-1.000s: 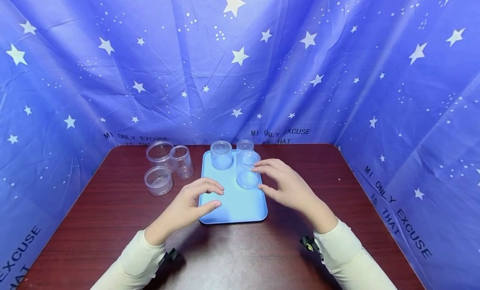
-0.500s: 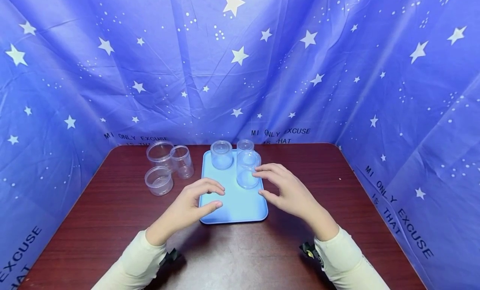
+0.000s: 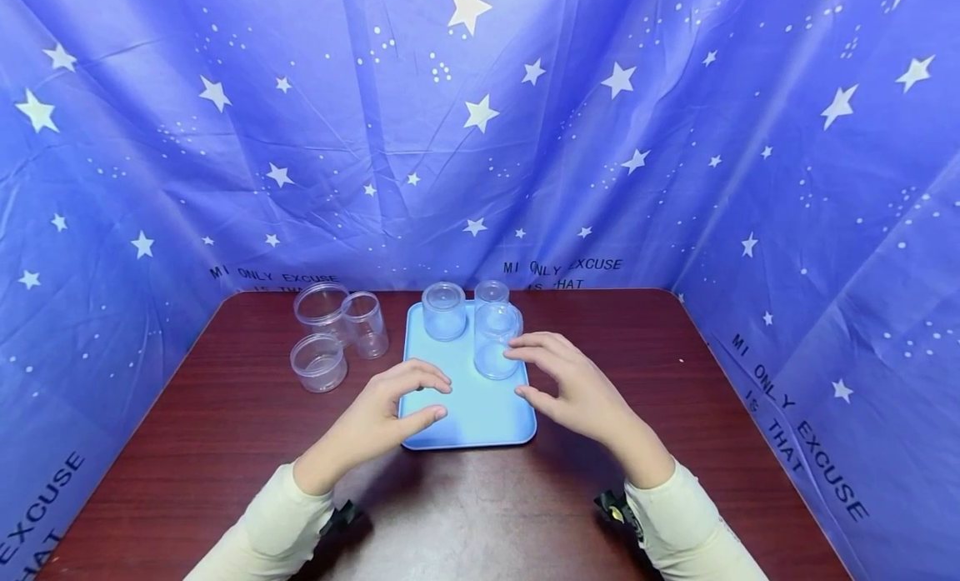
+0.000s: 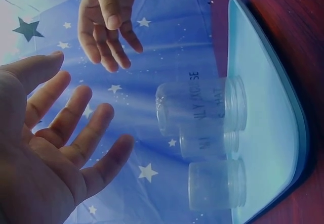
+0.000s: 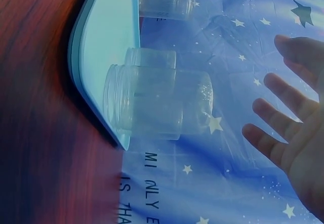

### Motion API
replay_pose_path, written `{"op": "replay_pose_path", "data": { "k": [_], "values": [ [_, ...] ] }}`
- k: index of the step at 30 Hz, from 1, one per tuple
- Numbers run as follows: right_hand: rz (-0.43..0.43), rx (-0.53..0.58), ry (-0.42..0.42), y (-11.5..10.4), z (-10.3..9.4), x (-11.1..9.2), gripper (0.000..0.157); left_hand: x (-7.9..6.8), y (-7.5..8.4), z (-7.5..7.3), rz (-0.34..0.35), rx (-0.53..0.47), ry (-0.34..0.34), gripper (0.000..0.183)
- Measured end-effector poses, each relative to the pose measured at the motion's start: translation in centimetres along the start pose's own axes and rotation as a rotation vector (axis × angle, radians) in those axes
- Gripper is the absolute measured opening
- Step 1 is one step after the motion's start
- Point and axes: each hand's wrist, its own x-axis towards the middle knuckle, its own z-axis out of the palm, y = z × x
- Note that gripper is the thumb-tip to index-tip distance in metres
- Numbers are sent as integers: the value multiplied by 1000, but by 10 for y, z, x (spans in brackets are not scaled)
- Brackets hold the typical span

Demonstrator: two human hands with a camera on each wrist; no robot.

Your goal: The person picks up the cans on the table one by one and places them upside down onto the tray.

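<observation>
My left hand (image 3: 382, 410) hovers over the near left part of the light blue tray (image 3: 472, 418), fingers relaxed and nothing in them. On the other side, my right hand (image 3: 577, 389) is held above the tray's right edge, also holding nothing. Its fingertips overlap a clear plastic jar (image 3: 495, 356) in the head view; the right wrist view shows a gap between hand and jar (image 5: 157, 97). That jar stands upside down, threaded rim on the tray. Behind it is another clear jar (image 3: 491, 290), and a wider one (image 3: 444, 313) stands at the tray's back left.
Left of the tray, three clear containers stand mouth up on the dark red wooden table (image 3: 202, 448): a large jar (image 3: 321, 308), a narrow tall jar (image 3: 365, 324) and a low round one (image 3: 318, 364). A blue star-printed curtain (image 3: 420, 147) surrounds the table.
My right hand has drawn slightly back toward me, away from the top of the front jar. My left hand stays nearly in place, and the jars and tray have not moved.
</observation>
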Motion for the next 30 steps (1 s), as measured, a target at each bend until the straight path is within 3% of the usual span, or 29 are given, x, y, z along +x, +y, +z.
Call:
{"op": "replay_pose_path", "data": {
  "k": [17,30],
  "values": [
    [-10,40,4,0,3,-4,49,-2,-5,5,8,40,-11,23],
    [-22,50,-7,-4,4,-1,48,10,-10,-16,9,242,-19,23]
  ]
}}
